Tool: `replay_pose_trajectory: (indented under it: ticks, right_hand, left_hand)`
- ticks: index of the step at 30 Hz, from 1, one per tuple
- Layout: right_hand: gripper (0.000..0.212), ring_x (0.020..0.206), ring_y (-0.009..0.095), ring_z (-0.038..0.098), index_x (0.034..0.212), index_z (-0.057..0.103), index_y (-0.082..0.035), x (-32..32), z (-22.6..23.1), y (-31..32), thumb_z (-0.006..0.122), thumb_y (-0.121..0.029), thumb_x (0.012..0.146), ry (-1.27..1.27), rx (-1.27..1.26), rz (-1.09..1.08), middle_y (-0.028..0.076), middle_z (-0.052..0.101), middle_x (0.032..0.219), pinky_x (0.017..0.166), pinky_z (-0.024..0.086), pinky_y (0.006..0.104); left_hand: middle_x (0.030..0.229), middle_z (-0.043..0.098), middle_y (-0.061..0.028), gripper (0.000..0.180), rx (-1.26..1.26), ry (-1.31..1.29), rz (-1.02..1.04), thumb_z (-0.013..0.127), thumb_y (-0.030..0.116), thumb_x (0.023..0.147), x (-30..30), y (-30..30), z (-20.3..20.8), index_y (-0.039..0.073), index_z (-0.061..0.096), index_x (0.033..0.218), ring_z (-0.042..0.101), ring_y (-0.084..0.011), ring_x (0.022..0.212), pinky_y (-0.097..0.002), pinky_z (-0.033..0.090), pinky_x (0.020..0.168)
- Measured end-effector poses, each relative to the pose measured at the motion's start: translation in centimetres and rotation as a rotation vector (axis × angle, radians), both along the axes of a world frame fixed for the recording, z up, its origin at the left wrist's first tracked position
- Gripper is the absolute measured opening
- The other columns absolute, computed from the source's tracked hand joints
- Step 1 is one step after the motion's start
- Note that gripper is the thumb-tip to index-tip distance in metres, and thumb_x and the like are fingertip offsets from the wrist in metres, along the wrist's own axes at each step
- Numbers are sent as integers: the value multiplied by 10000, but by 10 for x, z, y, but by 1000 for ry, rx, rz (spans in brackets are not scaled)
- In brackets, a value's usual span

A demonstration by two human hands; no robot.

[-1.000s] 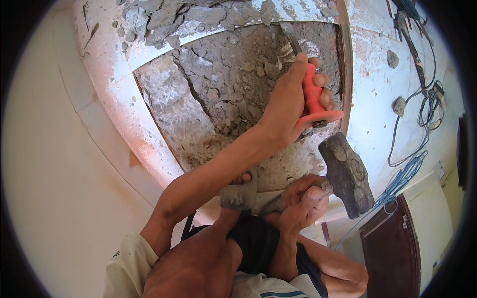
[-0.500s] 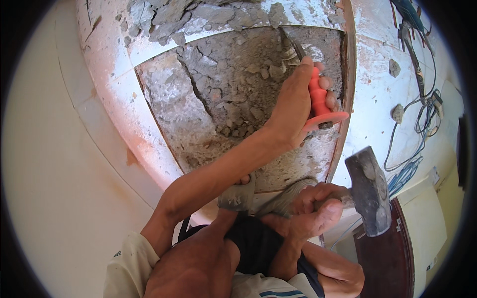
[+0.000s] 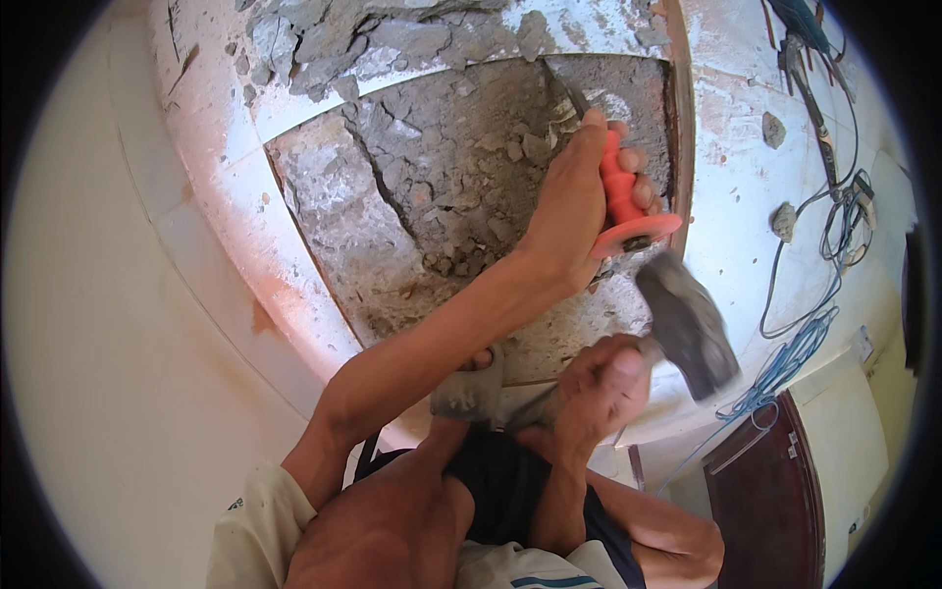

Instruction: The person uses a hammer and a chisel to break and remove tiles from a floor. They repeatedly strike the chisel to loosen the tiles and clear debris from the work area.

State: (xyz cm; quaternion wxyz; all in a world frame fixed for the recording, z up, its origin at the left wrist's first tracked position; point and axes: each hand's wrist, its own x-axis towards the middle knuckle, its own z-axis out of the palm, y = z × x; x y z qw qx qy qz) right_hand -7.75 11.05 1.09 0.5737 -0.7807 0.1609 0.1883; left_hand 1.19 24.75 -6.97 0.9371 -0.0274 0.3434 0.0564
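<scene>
Clearly, the head view shows the left hand (image 3: pixel 569 201) with its fingers wrapped around the red ribbed sleeve (image 3: pixel 618 177) of a cold chisel. The chisel slants across the right part of a broken-out recess (image 3: pixel 324 236) in the floor (image 3: pixel 731 187), its steel blade (image 3: pixel 575 95) reaching toward the far edge, between the middle of that edge and the far right corner. A round red hand guard (image 3: pixel 613 240) stands between the fingers and the striking end. The chisel should be stiff and fairly dense, while the sleeve looks rubbery and grippy; the best hold is midway along the ribs, below the guard, firm enough to keep the blade from twisting.

The right hand (image 3: pixel 606 388) has its fingers closed on the shaft of a club hammer (image 3: pixel 687 324), close up behind the head. The hammer head, slightly blurred, hangs over the recess's near right corner, near the guard; contact cannot be told. It is probably heavy and top-weighted, so a grip this high should give control at the cost of force. The grey rubble (image 3: pixel 471 196) in the recess looks dry, crumbly and likely to slip underfoot.
</scene>
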Motion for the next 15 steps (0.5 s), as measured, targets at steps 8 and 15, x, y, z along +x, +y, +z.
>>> replay_pose_trajectory:
  ticks: [8,15]
  right_hand:
    - [412,544,89,425,818,562,-63,6,-20,4,596,-414,1033,111,-124,174,23,479,629,508,343,243]
    - [499,465,102,378,915,454,-24,1,8,5,613,-486,1018,-69,413,-113,18,397,644,389,266,267]
  left_hand:
    - [851,520,18,300,-36,2,27,509,422,1088,6,4,-21,129,470,1134,529,-138,725,-316,498,726]
    - [861,533,-15,346,23,22,-5,438,457,1104,0,10,-24,115,445,1162,556,-154,700,-340,529,671]
